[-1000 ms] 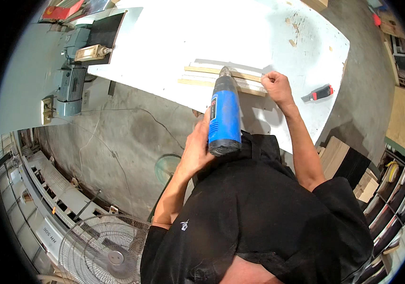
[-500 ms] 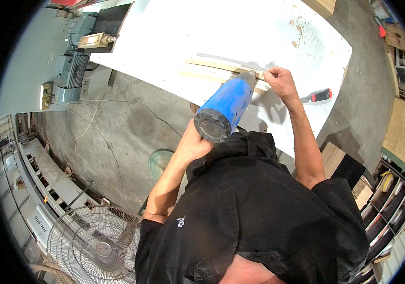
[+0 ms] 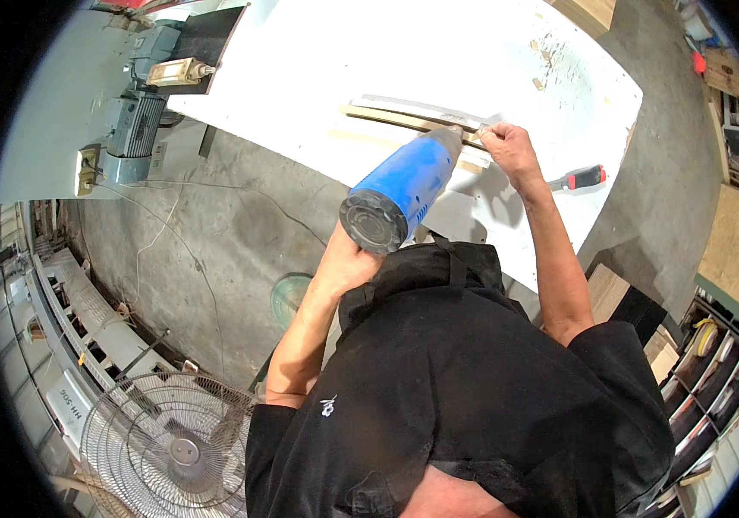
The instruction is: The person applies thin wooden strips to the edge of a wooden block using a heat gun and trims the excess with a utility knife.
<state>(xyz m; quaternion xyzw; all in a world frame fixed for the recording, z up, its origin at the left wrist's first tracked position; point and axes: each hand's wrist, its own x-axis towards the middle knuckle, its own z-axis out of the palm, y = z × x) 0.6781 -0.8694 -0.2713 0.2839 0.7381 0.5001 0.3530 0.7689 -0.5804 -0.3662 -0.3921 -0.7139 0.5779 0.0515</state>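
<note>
My left hand is wrapped round the handle of a blue heat gun; the gun's body hides most of the fingers. Its metal nozzle points at the right part of a long, narrow wooden strip on the white table. My right hand pinches the right end of this strip, or a thin layer on it; the fingertips hide which. Pale strips lie beside it, partly behind the gun. To the right of my right hand lies a red and black handled tool, its far part hidden by my wrist.
The white table carries scattered flakes at its far right. Grey electric motors stand at the left. Cables trail over the concrete floor. A large fan is at the lower left, a shelf rack at the right.
The heat gun has swung slightly, its rear end moving left and up and its nozzle shifting a little left. My right hand keeps its place at the strip's end.
</note>
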